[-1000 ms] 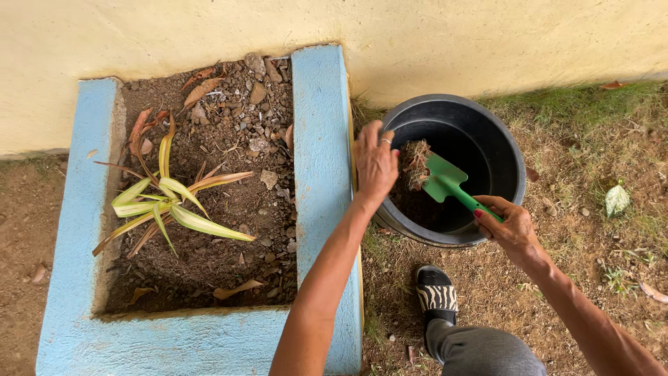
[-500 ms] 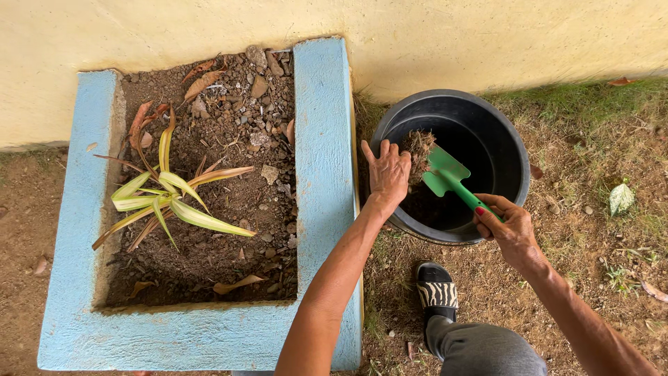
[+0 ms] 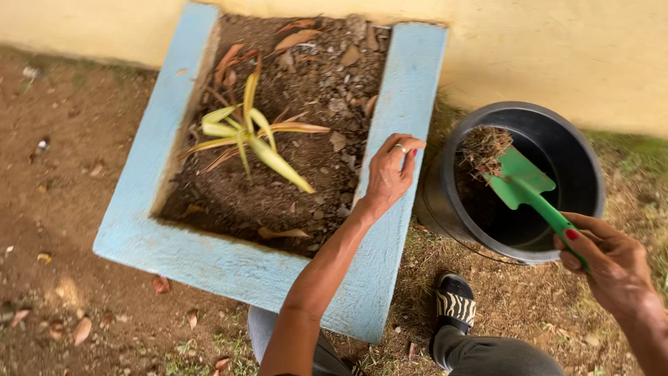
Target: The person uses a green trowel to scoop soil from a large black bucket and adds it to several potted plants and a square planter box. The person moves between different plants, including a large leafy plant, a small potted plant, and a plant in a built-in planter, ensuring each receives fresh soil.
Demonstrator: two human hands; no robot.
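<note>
The right hand [image 3: 612,268] has its fingers wrapped tight around the handle of a green plastic trowel [image 3: 525,186]. The blade reaches away from those fingers over the mouth of a black bucket [image 3: 588,167] and carries a clump of dry roots and soil [image 3: 483,147] at its far tip.

The left hand [image 3: 390,173] holds nothing; its fingers are curled loosely together, a ring on one, and they hover over the right-hand wall of a pale blue concrete planter [image 3: 410,90]; whether they touch it I cannot tell. Just beyond those fingertips lies the dark soil of the planter, strewn with stones and dead leaves, and further out from them stands a small plant with yellow-green striped leaves [image 3: 254,139]. Below the bucket, near the person's wrist, a foot in a zebra-striped sandal [image 3: 456,306] rests on the bare ground.
</note>
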